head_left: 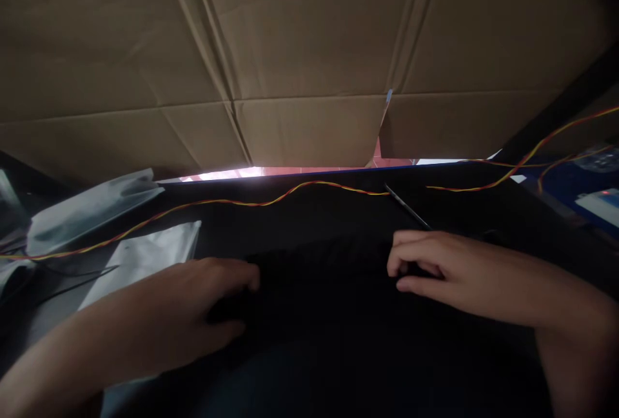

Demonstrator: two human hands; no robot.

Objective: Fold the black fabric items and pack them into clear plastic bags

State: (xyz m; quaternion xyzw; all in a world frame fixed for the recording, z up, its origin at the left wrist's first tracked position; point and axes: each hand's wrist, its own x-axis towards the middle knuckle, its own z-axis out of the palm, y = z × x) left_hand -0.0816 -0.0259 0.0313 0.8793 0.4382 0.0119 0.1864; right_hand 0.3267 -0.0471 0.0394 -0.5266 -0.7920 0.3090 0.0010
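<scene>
My left hand (203, 305) hovers low over the dark surface, thumb and fingers apart, with nothing visible between them. A white plastic bag (145, 247) lies beside and partly under it. My right hand (430, 269) has loosely curled fingers, and a gap shows between thumb and fingertips. Just beyond its knuckles is a thin metal rod-like tool (406, 205); its near end is hidden behind the hand. A twisted red and yellow wire (222, 201) runs across the table beyond both hands. Deep shadow hides what is between the hands.
A large cardboard sheet (309, 37) stands along the back. Another pale plastic bag (91, 211) and thin black cables (72, 273) lie at the left. More red-yellow wire (532, 150) enters from the right, near a white device (599, 205) with a red light on a blue surface.
</scene>
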